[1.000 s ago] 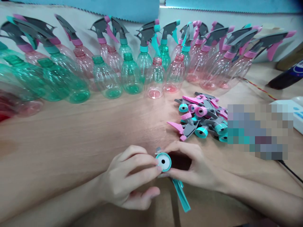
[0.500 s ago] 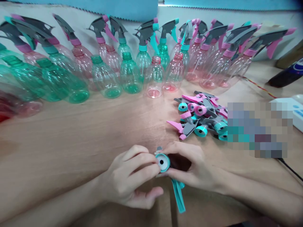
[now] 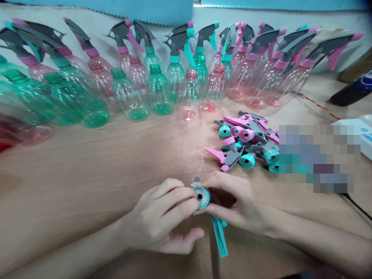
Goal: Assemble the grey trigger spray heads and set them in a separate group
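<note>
Both hands meet low in the middle over the wooden table (image 3: 87, 170). My right hand (image 3: 232, 205) grips a teal-and-grey spray trigger head (image 3: 203, 197), whose teal lever hangs down toward me. The round teal collar with its dark centre hole faces the camera. My left hand (image 3: 159, 217) pinches at that collar with thumb and fingertips pressed to its rim. Whether something small sits between those fingertips is hidden.
A pile of loose pink and teal trigger heads (image 3: 247, 143) lies just right of centre. Rows of green and pink plastic bottles (image 3: 157, 93), some capped with triggers, line the far side. A white power strip (image 3: 360, 131) and cables sit at right.
The trigger head has turned a little, so the collar faces more to the left and its lever swung slightly inward. Both hands stayed in place.
</note>
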### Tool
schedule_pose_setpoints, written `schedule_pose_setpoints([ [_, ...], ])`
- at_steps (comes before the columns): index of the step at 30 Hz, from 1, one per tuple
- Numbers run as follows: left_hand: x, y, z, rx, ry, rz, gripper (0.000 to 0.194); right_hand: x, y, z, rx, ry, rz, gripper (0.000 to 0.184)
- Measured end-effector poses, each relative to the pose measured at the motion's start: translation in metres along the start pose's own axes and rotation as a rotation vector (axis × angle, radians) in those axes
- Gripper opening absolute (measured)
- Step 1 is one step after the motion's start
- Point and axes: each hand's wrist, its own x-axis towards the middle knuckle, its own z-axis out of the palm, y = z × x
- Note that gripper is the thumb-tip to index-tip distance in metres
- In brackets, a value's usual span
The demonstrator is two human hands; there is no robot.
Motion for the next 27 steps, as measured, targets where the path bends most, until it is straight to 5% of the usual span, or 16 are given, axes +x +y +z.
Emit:
schedule_pose_setpoints([
  [21,0.010,0.021,-0.003,0.205,-0.120,-0.082,0.029,-0.002,0.002,0.000,-0.115,0.012,-0.087,0.030],
  [27,0.012,0.024,-0.006,0.251,-0.068,-0.091,0.029,-0.001,0.001,-0.001,-0.124,0.003,-0.061,0.030],
])
